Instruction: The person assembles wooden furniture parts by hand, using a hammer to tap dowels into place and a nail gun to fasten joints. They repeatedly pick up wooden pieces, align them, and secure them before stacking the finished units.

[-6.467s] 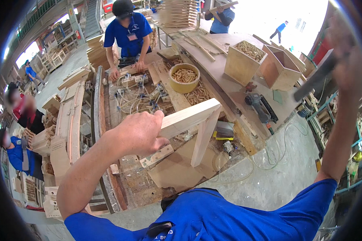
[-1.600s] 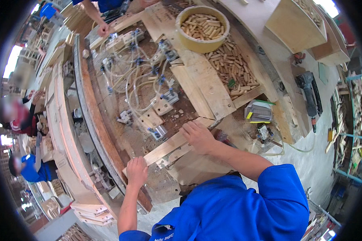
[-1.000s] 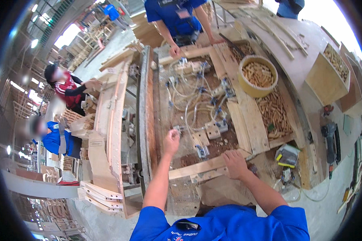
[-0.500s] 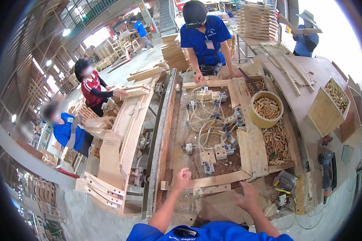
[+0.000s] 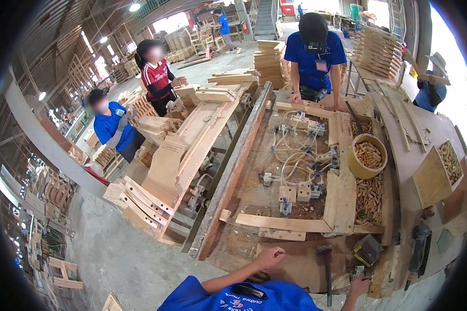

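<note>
My left hand (image 5: pixel 270 257) hovers over the near edge of the workbench, fingers curled in and no object showing in them. My right hand (image 5: pixel 359 285) is low at the bench's near right edge, its fingers bent beside small metal parts (image 5: pixel 358 271). Whatever they grip is too small to make out. A dark hammer (image 5: pixel 326 269) lies between my hands, handle toward me. Beyond it is a wooden frame, with a near rail (image 5: pixel 280 223) and a right-hand rail (image 5: pixel 331 199). Pneumatic clamps (image 5: pixel 286 194) with clear hoses sit inside the frame.
A yellow tub (image 5: pixel 367 156) of wooden dowels stands over a trough of loose dowels (image 5: pixel 369 202). Near it are a grey-yellow box (image 5: pixel 368 250) and a power tool (image 5: pixel 419 254). A co-worker (image 5: pixel 315 57) leans on the far end; others stand left at another bench (image 5: pixel 171 166).
My view has swung left. My right hand has moved right and down to the bench edge, my left hand toward me. The hammer now shows on the bench near where my right hand was.
</note>
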The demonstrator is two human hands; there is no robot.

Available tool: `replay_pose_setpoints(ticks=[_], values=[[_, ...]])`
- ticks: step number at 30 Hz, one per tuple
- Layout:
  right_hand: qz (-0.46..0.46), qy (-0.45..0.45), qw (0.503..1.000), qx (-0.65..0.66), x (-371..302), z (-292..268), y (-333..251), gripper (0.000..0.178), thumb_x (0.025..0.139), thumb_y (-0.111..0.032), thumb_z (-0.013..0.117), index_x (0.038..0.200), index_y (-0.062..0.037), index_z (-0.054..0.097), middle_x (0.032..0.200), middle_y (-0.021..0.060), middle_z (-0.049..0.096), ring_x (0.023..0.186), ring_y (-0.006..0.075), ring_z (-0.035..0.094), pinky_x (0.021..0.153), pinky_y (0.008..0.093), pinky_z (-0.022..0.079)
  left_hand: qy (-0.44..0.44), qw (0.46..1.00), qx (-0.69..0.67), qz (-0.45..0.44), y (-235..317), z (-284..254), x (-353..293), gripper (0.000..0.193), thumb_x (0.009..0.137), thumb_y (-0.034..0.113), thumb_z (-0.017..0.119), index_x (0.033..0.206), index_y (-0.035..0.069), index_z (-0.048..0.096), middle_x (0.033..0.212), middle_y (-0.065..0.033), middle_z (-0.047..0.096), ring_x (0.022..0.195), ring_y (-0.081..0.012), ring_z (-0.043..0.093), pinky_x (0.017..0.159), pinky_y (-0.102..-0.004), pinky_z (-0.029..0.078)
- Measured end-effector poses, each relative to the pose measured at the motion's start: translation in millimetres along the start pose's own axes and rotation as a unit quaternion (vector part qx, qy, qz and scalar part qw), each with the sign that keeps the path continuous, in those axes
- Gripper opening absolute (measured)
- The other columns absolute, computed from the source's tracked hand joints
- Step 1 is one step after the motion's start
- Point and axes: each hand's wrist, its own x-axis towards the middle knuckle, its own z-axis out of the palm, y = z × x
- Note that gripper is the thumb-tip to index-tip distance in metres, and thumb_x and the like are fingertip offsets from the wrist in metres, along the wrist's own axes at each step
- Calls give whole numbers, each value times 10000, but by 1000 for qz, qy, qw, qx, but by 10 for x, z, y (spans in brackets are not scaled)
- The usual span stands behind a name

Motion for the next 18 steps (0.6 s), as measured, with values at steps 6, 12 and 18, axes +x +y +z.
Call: replay_pose_setpoints(ticks=[6,12,18], values=[[-166,-28,985,-41,127,-61,304,342,1009,-267,665,990,71,709,1011,295,717,981,470,696,859,588,514,-34,997,68,18,-71,18,129,332,1003,326,697,1218,77,747,1051,-177,793,924,-321,772,834,-431,602],[-135,-19,991,-18,-24,-87,204,280,979,-278,724,1058,-9,716,915,203,731,866,396,713,785,522,538,-50,996,75,-8,-130,123,7,325,995,297,719,1207,51,740,1060,-202,795,964,-325,788,877,-421,617],[-81,-13,996,19,-89,-115,137,272,983,-290,724,1047,-26,722,883,181,723,833,368,715,764,497,538,-103,990,95,-33,-76,172,-52,359,997,302,718,1228,27,731,1080,-203,799,976,-322,793,885,-419,619]])
